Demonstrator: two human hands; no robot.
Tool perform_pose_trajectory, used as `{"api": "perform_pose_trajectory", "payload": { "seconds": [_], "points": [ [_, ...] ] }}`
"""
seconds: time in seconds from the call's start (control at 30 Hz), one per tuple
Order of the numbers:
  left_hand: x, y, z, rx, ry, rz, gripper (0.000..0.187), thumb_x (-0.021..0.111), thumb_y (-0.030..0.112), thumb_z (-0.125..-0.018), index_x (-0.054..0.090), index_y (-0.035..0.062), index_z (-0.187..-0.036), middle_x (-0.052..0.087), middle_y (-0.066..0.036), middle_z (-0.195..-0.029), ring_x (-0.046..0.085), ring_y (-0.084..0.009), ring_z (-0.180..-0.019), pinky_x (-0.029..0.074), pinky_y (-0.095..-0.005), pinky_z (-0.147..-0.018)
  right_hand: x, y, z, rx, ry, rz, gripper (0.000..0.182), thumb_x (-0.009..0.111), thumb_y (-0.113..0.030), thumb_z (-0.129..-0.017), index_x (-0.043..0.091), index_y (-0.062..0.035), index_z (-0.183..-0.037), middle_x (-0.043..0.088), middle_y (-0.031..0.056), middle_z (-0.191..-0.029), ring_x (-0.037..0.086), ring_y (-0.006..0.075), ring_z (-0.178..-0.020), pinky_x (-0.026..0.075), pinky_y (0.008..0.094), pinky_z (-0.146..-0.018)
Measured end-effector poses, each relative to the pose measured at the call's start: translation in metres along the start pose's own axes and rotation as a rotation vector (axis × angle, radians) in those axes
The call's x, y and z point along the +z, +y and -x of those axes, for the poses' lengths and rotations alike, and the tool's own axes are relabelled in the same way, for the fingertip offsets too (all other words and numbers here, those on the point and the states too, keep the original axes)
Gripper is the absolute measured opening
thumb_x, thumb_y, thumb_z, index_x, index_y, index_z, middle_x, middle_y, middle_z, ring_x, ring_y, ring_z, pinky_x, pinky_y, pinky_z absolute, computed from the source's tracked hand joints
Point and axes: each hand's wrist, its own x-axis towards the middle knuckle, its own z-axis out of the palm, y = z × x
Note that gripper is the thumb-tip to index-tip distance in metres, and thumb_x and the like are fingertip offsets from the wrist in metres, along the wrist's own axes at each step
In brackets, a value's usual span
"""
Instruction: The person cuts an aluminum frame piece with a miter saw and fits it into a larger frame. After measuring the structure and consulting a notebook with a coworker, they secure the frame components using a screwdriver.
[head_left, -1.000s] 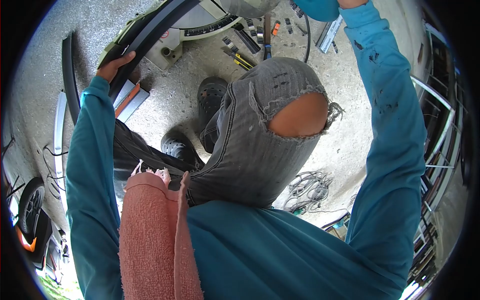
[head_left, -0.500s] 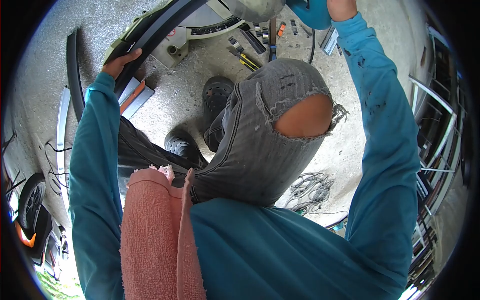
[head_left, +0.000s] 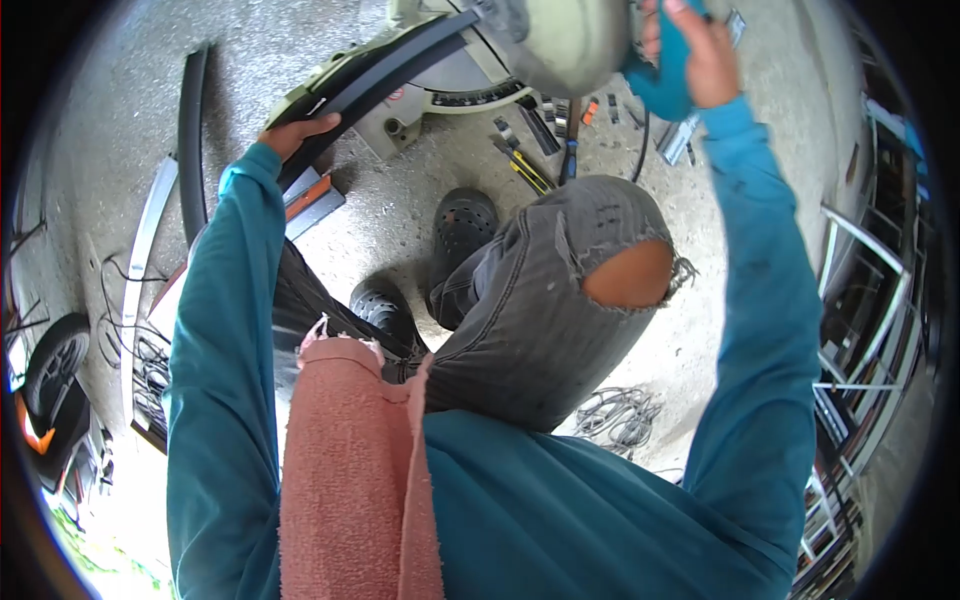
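Observation:
My left hand (head_left: pixel 298 136) is closed around the near end of a long dark grey metal profile (head_left: pixel 405 68), thumb on top. The profile lies along the fence of a miter saw (head_left: pixel 480 98), its far end beside the saw's rounded guard (head_left: pixel 572 45). At the upper right, my right hand (head_left: pixel 708 58) grips the teal saw handle (head_left: pixel 668 88), with fingers wrapped round it. The blade itself is hidden from this angle.
On the floor by the saw lie a yellow utility knife (head_left: pixel 527 170), short cut pieces (head_left: pixel 540 130) and an orange-and-silver piece (head_left: pixel 312 198). Another dark profile (head_left: pixel 192 140) lies left. Coiled cable (head_left: pixel 618 418) sits behind my knee; metal frames (head_left: pixel 870 250) stand right.
My view has tipped forward and left, so the saw, profile and both hands appear lower and further right. More of the saw guard and handle shows. Both hands keep their grips.

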Motion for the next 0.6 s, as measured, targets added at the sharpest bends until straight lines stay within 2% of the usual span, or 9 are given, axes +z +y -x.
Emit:
{"api": "perform_pose_trajectory", "payload": {
  "seconds": [0.07,0.13,0.2,0.33,0.43,0.53,0.6],
  "points": [
    [-0.003,-0.004,0.0,-0.05,0.011,0.037,0.057,0.077,0.03,-0.077,0.057,0.0051,-0.124,0.064,-0.008,-0.106,0.06,-0.0165,-0.093,0.045,-0.0282,-0.085,0.005,-0.05,-0.013,0.125,0.018,0.035,0.037,0.056,-0.036,-0.09,0.058,0.0008,-0.095,0.056,0.0052,-0.066,0.053,0.0142,-0.051,0.045,0.028,-0.047],
    [0.002,-0.008,-0.003,-0.045,-0.012,0.059,0.057,0.077,0.031,-0.076,0.058,0.0049,-0.123,0.064,-0.008,-0.107,0.059,-0.0167,-0.093,0.045,-0.0282,-0.086,0.007,-0.081,-0.026,0.176,-0.033,0.09,0.039,0.055,-0.038,-0.091,0.057,0.0009,-0.096,0.055,0.0054,-0.065,0.053,0.0139,-0.051,0.044,0.0276,-0.047],
    [0.0,-0.015,-0.008,0.014,-0.018,0.084,0.058,0.077,0.033,-0.076,0.058,0.0045,-0.123,0.064,-0.009,-0.107,0.059,-0.0171,-0.094,0.045,-0.0281,-0.086,0.001,-0.08,-0.029,0.19,-0.072,0.016,0.039,0.056,-0.038,-0.091,0.057,0.0009,-0.095,0.055,0.0054,-0.065,0.053,0.0142,-0.051,0.044,0.0276,-0.047],
    [0.002,-0.008,-0.005,-0.058,-0.013,0.079,0.058,0.076,0.034,-0.077,0.058,0.0028,-0.122,0.064,-0.009,-0.107,0.059,-0.0184,-0.094,0.045,-0.0282,-0.087,0.003,-0.073,-0.025,0.178,-0.077,-0.035,0.039,0.056,-0.038,-0.091,0.057,0.001,-0.094,0.055,0.0056,-0.065,0.053,0.0145,-0.051,0.044,0.0273,-0.047],
    [0.003,-0.007,-0.003,-0.022,0.009,0.071,0.063,0.078,0.042,-0.072,0.061,0.0036,-0.119,0.065,-0.013,-0.108,0.059,-0.0235,-0.098,0.044,-0.0305,-0.087,0.003,-0.065,-0.02,0.163,-0.038,-0.01,0.035,0.057,-0.036,-0.091,0.058,-0.0002,-0.093,0.055,0.0051,-0.066,0.052,0.014,-0.051,0.044,0.0267,-0.048],
    [0.002,-0.006,-0.002,0.007,0.014,0.012,0.065,0.078,0.044,-0.072,0.06,0.0037,-0.12,0.065,-0.013,-0.109,0.059,-0.0241,-0.098,0.044,-0.0303,-0.088,0.005,-0.062,-0.016,0.135,-0.047,0.013,0.034,0.056,-0.035,-0.091,0.058,-0.0013,-0.091,0.054,0.0044,-0.066,0.052,0.0135,-0.053,0.043,0.0261,-0.049],
    [0.002,-0.008,-0.004,-0.007,0.023,0.008,0.06,0.077,0.038,-0.075,0.06,0.0021,-0.119,0.064,-0.011,-0.106,0.059,-0.0206,-0.094,0.045,-0.0284,-0.086,0.005,-0.059,-0.015,0.121,-0.057,0.024,0.034,0.057,-0.036,-0.091,0.058,-0.0015,-0.09,0.054,0.0041,-0.066,0.052,0.0132,-0.053,0.043,0.0262,-0.049]
  ]
}}
